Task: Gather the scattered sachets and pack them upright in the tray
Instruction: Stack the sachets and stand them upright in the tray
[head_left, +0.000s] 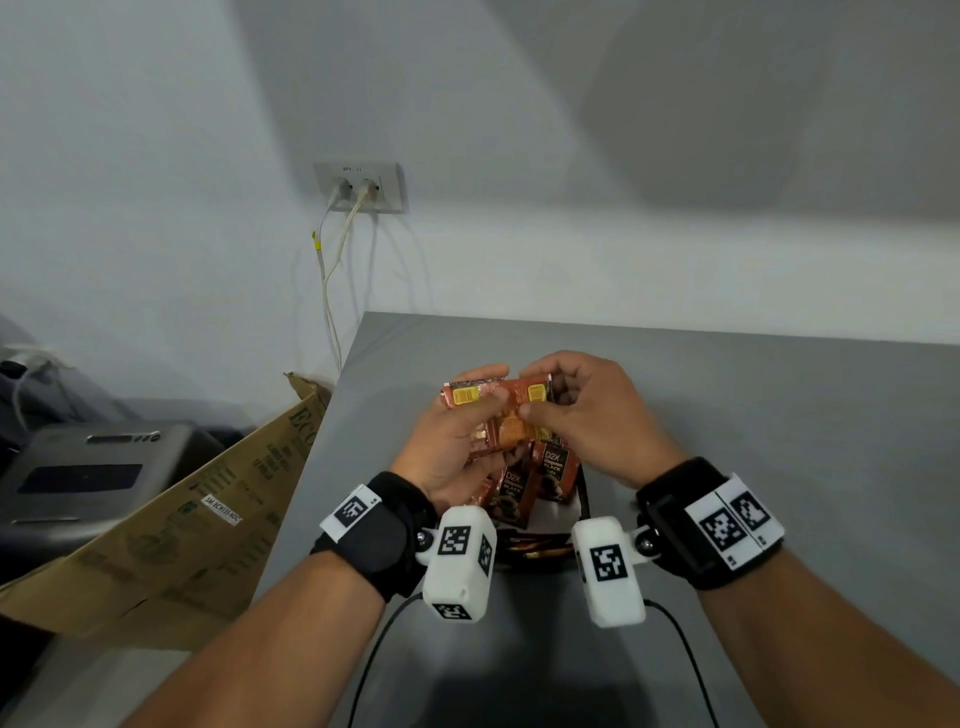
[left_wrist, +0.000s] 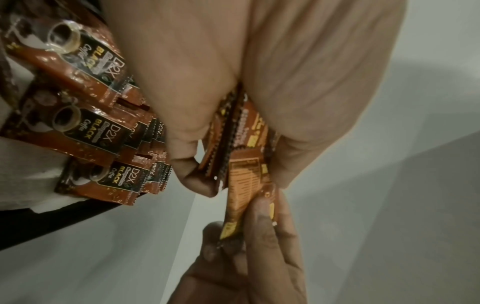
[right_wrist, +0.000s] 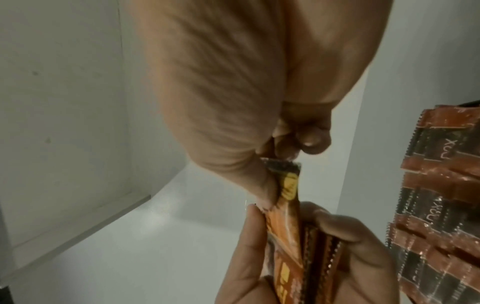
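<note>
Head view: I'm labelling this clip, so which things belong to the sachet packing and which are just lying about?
Part of the job:
- bundle of sachets, held by the left hand and right hand
- upright sachets already in the tray

Just lying about:
- cardboard box
- wall socket with white cables
- grey appliance

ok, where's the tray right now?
In the head view the tray sits on the grey table directly below both hands, just ahead of the wrist cameras, with upright sachets in it.
</note>
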